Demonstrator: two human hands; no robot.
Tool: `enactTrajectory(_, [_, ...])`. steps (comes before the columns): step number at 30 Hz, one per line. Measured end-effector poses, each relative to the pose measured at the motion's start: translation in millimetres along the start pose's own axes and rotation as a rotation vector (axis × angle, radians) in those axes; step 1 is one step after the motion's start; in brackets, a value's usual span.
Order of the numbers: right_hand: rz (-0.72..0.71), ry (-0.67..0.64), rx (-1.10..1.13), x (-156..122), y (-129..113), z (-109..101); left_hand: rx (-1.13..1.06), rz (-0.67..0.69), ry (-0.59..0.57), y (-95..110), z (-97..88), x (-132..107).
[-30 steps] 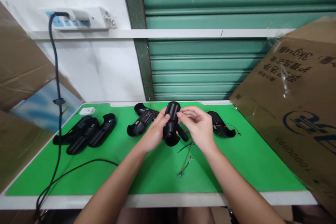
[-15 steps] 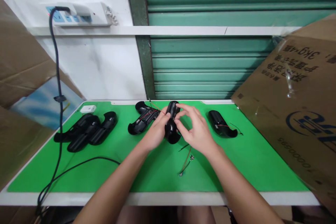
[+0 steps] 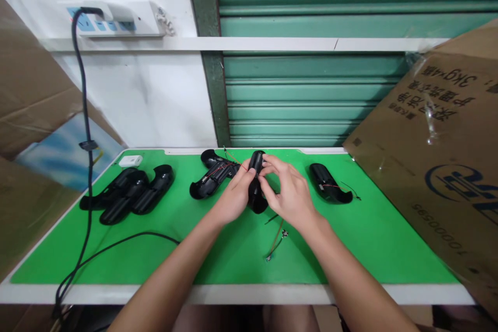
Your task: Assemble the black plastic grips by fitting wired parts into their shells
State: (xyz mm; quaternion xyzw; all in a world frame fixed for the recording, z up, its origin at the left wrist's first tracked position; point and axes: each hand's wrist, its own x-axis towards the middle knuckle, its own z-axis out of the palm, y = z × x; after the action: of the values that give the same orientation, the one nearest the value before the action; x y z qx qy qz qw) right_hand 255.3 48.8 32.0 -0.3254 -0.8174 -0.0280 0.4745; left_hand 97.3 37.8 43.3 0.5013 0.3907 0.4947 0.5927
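Observation:
Both my hands hold one black curved plastic shell (image 3: 256, 202) upright over the middle of the green mat (image 3: 350, 249). My left hand (image 3: 232, 198) grips its left side. My right hand (image 3: 288, 192) pinches its upper part with thumb and fingers. A red wire runs from the shell's top toward another open black shell (image 3: 212, 179) with wires lying just left of my hands. A further black shell (image 3: 329, 190) with a red wire lies to the right.
A pile of black shells (image 3: 128, 194) lies at the mat's left. Loose thin wires (image 3: 276, 241) rest below my hands. A black cable (image 3: 83, 129) hangs from a wall power strip (image 3: 116, 15). A small white block (image 3: 130, 161) sits at back left. Cardboard boxes (image 3: 436, 155) stand on both sides.
I turned the shell from facing me to edge-on and lowered it slightly. My right hand closed in over its upper part.

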Motion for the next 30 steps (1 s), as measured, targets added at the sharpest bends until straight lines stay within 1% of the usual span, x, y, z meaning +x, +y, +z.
enactTrajectory(2, [-0.018,0.022,-0.016,0,-1,1,0.004,0.006,0.005,-2,-0.9,1])
enactTrajectory(7, [0.008,0.037,0.002,1,-1,1,0.013,-0.026,0.014,-6,-2.6,2])
enactTrajectory(11, [-0.047,0.044,-0.063,1,-2,2,0.008,-0.033,0.005,-6,-2.2,1])
enactTrajectory(15, [-0.087,0.073,-0.125,0,-4,5,0.044,-0.019,0.032,-2,-1.3,0])
enactTrajectory(18, [-0.084,0.041,-0.132,0,-5,7,0.051,-0.005,0.038,-2,-3.1,1])
enactTrajectory(21, [-0.084,0.002,-0.137,0,-5,6,0.047,0.049,-0.010,-4,-7.2,2])
enactTrajectory(23, [-0.090,-0.023,-0.146,0,-5,4,0.138,0.111,-0.038,-5,-9.4,1])
enactTrajectory(25, [-0.089,-0.047,-0.144,-1,-4,3,0.285,0.168,-0.049,-4,-10.1,-2])
enactTrajectory(27, [-0.080,-0.070,-0.130,-2,-2,2,0.392,0.201,-0.059,-1,-9.1,-5])
enactTrajectory(30, [-0.068,-0.081,-0.107,-4,0,2,0.445,0.227,-0.067,0,-6.2,-8])
